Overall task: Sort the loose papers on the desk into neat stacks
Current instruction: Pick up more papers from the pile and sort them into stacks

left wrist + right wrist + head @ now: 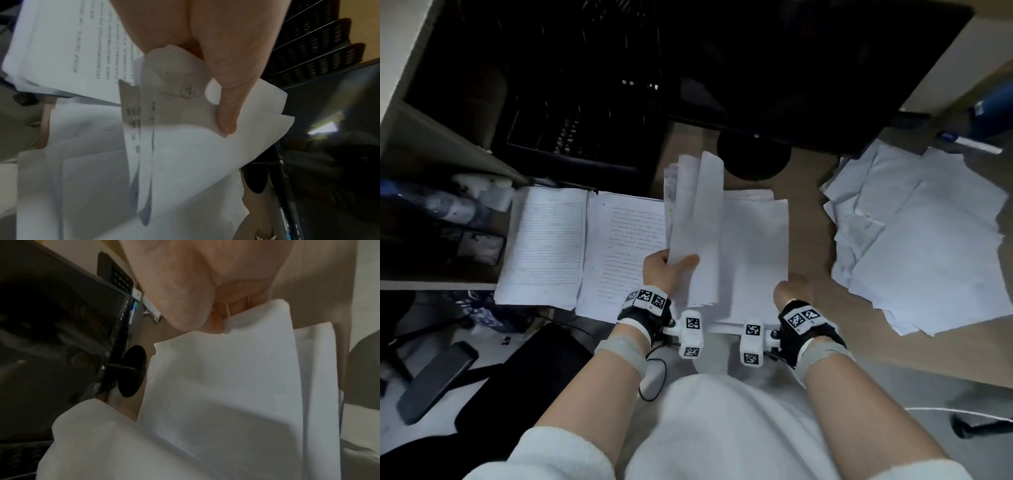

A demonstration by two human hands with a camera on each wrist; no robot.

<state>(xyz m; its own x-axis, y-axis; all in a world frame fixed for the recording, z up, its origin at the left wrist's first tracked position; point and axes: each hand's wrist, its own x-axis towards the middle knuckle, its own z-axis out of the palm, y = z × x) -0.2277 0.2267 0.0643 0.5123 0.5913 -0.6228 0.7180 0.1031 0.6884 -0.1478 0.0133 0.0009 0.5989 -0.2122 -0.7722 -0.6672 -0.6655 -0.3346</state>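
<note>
My left hand (666, 270) grips a bundle of white sheets (697, 219) raised on edge above the desk; in the left wrist view the thumb (226, 104) presses on these sheets (185, 146). My right hand (787, 294) pinches the near corner of a blank white stack (756, 253) that lies flat beside the bundle; the right wrist view shows the corner (257, 318) between its fingers. A lined-page stack (544, 243) and a printed-text stack (619, 253) lie side by side at the left. A loose messy heap of paper (914, 233) spreads at the right.
A dark monitor (756, 68) on a round black foot (753, 157) stands at the back. Black mesh trays (571, 130) sit at the back left. A blue-white pen (969, 142) lies behind the heap. The desk's front edge (928, 373) runs close to my body.
</note>
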